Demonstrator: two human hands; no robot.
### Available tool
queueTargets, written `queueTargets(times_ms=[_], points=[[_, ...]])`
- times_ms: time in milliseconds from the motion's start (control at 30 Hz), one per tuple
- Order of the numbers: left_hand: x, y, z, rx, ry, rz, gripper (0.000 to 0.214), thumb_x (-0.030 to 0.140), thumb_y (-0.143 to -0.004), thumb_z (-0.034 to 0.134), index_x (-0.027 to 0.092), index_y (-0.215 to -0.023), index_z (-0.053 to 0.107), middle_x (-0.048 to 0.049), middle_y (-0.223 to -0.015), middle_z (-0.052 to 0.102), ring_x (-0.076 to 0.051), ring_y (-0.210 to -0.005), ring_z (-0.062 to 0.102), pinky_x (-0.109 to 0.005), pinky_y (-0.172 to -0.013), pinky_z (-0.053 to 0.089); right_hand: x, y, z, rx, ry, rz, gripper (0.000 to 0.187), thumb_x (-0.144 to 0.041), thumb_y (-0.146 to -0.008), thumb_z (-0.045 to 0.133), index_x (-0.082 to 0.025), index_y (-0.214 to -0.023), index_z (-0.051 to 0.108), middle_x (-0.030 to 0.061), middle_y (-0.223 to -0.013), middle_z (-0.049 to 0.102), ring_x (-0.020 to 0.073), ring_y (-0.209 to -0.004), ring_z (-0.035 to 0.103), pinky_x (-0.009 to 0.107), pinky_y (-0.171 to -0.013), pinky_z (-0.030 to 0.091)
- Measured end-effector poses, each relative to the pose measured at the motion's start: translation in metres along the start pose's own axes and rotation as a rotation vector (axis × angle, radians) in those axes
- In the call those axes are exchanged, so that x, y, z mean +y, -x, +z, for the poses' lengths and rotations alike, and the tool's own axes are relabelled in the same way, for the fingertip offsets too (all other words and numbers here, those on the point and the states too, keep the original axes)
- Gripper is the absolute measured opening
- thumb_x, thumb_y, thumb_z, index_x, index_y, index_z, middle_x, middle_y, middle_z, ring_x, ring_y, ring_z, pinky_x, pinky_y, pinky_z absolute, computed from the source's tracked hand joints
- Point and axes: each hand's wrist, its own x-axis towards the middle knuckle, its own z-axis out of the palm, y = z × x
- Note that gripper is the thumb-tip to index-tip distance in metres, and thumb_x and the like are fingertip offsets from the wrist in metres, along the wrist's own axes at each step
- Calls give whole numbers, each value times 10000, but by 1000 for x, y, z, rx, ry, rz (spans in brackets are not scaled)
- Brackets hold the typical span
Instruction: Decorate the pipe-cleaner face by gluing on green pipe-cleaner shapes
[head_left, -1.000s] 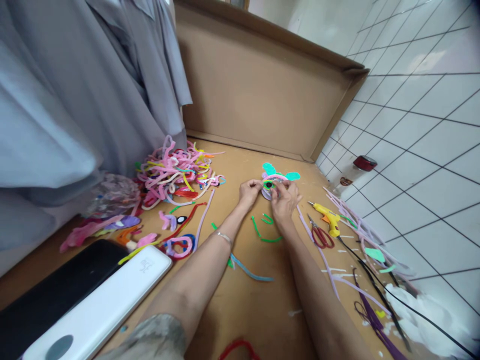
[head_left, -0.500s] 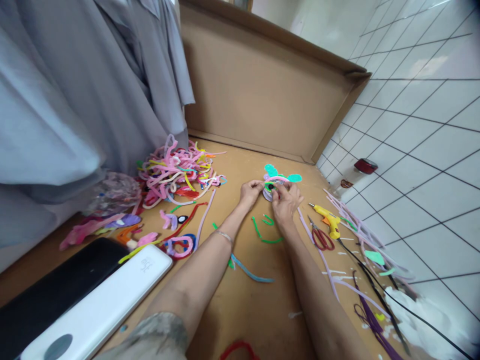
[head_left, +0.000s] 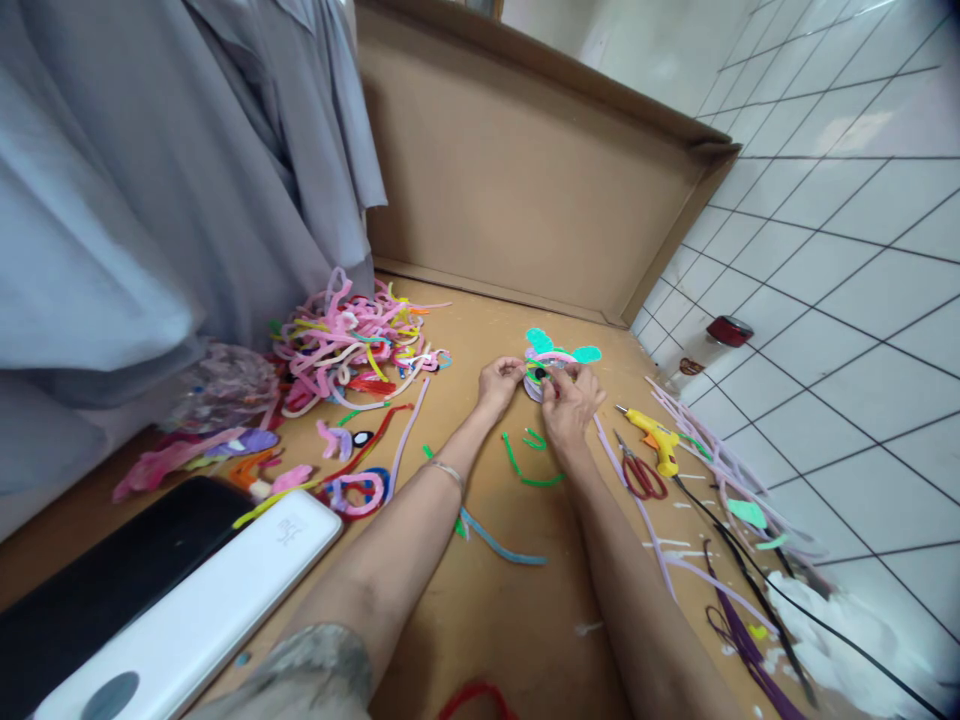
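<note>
A small pipe-cleaner craft piece lies between my hands, with a lilac round body, a pink arc, a green and black round part and two turquoise leaf-like shapes on top. My left hand pinches at its left edge, fingers closed on a green bit there. From the right, my right hand grips the piece with bent fingers, covering part of it. Just below the hands, bent green pipe cleaners rest on the cardboard surface. Fine detail under the fingertips is hidden.
A tangled heap of pipe cleaners sits at left, near grey cloth. A white power bank lies closer. At right are red-handled scissors, a yellow glue gun with its cord, and lilac pipe cleaners by the tiled wall.
Both hands stay at the craft piece with barely any movement. The whole view has shifted very slightly.
</note>
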Motion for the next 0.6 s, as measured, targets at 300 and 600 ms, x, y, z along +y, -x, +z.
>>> queueTargets(times_ms=[300,600], points=[[0,2,-2,-21,-60,31,120,266,-638,703,160,-658,650,-9,-654,658,-124,-653,576,-247,-709,458,0,1,0,11,-15,-2,230,-238,-846,533,-281,-996,702,67,-1092,537,241,-1019,457,393,-859,303],[2,9,-2,-49,-64,-1,146,257,-610,730,160,-675,642,18,-582,600,-101,-556,515,-233,-617,414,-1,2,-2,15,-33,20,244,-232,-845,525,-282,-1006,702,68,-1086,531,240,-1011,455,386,-848,304]])
